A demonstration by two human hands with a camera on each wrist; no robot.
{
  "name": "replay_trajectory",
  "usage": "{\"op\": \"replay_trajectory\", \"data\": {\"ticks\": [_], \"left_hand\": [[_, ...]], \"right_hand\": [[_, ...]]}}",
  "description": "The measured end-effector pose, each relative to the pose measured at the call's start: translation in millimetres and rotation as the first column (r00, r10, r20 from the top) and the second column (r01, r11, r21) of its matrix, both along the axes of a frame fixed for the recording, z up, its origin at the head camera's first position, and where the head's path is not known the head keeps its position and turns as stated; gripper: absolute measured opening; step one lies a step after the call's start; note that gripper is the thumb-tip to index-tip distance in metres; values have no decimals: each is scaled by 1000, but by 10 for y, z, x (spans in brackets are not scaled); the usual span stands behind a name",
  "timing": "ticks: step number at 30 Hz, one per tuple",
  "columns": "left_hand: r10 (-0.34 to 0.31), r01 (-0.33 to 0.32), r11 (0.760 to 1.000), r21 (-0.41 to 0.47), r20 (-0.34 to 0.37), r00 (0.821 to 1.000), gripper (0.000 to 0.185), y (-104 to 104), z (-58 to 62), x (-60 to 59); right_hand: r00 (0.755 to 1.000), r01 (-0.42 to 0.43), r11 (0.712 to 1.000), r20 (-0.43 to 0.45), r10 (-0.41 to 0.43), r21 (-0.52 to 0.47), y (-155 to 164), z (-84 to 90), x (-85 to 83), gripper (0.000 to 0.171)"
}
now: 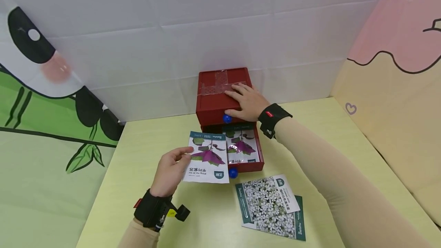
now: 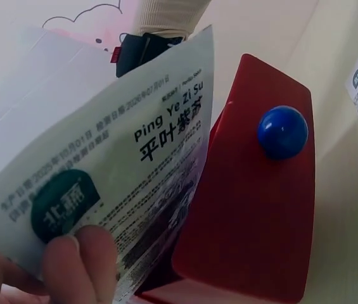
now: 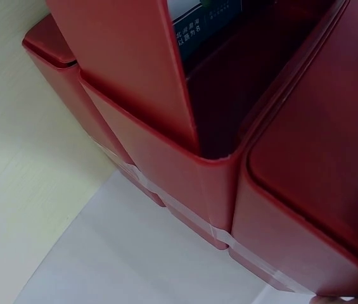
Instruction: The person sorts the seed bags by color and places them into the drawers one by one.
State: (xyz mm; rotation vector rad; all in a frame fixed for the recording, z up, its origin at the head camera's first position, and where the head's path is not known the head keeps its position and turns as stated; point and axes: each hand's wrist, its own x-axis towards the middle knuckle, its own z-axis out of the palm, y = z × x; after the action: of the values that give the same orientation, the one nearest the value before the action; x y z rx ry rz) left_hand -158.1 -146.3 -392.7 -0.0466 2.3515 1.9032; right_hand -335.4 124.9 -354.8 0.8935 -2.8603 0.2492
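My left hand (image 1: 170, 169) pinches a seed packet (image 1: 206, 156) by its left edge, a white one with a purple leaf picture. In the left wrist view, the printed back of the packet (image 2: 134, 120) shows beside the red drawer front (image 2: 248, 209). My right hand (image 1: 249, 102) rests on top of a red drawer box (image 1: 211, 104), fingers spread, thumb by its upper blue knob (image 1: 227, 118). Below, a drawer (image 1: 255, 167) is pulled out. Inside lies a matching purple-leaf packet (image 1: 241, 146), partly covered by the held one.
Two white-flower seed packets (image 1: 265, 198) overlap on the table (image 1: 193, 217), in front and to the right of the drawer. A lower blue knob (image 1: 233, 173) sticks out from the drawer front. Behind the box stands a white cloth wall (image 1: 155, 68). Clear tape (image 3: 185, 209) runs round the box.
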Motion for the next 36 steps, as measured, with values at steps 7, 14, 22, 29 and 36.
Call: {"op": "replay_trajectory", "data": {"ticks": [7,14,22,29,36], "left_hand": [[-29,29,999,-17,-11,1000,30,157,1,-98],[-35,33,997,-69,-24,999,30,309,-6,-213],[-14,10,993,-121,-31,999,28,393,0,-289],[4,-13,980,-201,-47,999,29,431,-27,-365],[34,-50,947,-317,-56,998,28,454,-51,-453]], "right_hand": [[1000,5,1000,5,-5,-2,1,16,19,77],[1000,17,1000,-5,-17,9,2,10,26,77],[1000,25,1000,13,-25,3,-2,14,22,78],[999,29,1000,14,-29,-3,-1,17,16,78],[999,44,999,20,-44,7,-11,15,27,79]]}}
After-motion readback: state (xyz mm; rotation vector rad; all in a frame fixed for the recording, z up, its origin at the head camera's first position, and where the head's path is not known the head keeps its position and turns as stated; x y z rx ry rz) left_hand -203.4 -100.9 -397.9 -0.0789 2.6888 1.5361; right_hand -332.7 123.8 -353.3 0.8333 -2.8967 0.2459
